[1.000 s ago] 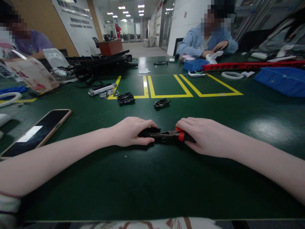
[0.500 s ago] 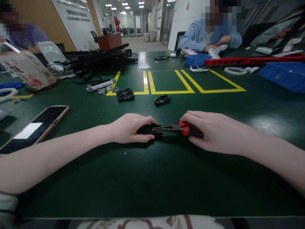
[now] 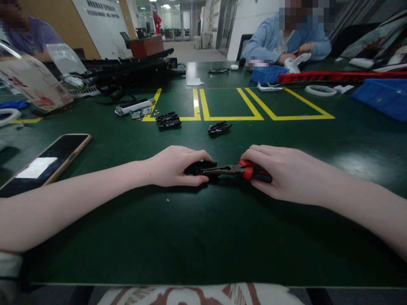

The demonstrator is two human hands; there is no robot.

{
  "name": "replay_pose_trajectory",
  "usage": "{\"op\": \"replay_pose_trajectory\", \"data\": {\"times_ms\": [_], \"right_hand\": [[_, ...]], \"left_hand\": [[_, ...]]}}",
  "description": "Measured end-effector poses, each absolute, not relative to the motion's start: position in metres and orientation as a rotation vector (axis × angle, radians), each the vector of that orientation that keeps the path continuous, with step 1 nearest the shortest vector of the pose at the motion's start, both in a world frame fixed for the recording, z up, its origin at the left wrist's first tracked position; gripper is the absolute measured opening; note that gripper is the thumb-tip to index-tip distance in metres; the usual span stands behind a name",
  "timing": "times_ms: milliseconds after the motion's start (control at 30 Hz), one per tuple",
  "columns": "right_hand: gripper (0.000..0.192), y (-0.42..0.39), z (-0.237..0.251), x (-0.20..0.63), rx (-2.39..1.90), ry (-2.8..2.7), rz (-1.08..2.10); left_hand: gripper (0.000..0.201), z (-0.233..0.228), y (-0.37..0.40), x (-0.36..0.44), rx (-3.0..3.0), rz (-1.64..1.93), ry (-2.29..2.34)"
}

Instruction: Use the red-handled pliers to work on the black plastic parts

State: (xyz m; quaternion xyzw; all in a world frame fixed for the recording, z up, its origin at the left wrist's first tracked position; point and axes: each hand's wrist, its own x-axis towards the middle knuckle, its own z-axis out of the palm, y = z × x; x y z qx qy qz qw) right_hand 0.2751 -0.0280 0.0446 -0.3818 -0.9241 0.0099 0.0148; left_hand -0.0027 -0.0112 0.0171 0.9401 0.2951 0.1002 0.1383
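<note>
black part (image 3: 193, 168) is pinched between thumb and fingers of the left hand (image 3: 174, 166), at the near middle of the bench (image 3: 203, 237). pliers (image 3: 234, 170) are gripped at the handles by the right hand (image 3: 284, 174). the hands are apart, bridged by the pliers. the jaws stand nearly together at the end of the part; whether anything is bitten cannot be told.

caution: if the tips are not firmly seated, a slip under load may be expected, and the left thumb, lying just beside them, could be nipped. if the handles are twisted, the part may be rolled out of its light pinch. if too much squeeze is applied, a thin edge could be cracked. any small bit sprung loose could be lost among the pieces (image 3: 168, 121) beyond the hands.
</note>
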Motion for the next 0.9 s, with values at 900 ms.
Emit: {"op": "replay_pose_trajectory", "data": {"times_ms": [900], "right_hand": [[0.021,-0.0283,0.0482,0.2763,-1.209,-2.889,-0.036]], "left_hand": [[0.041,0.0162,-0.0084,-0.0032,2.731,0.244,0.856]]}}
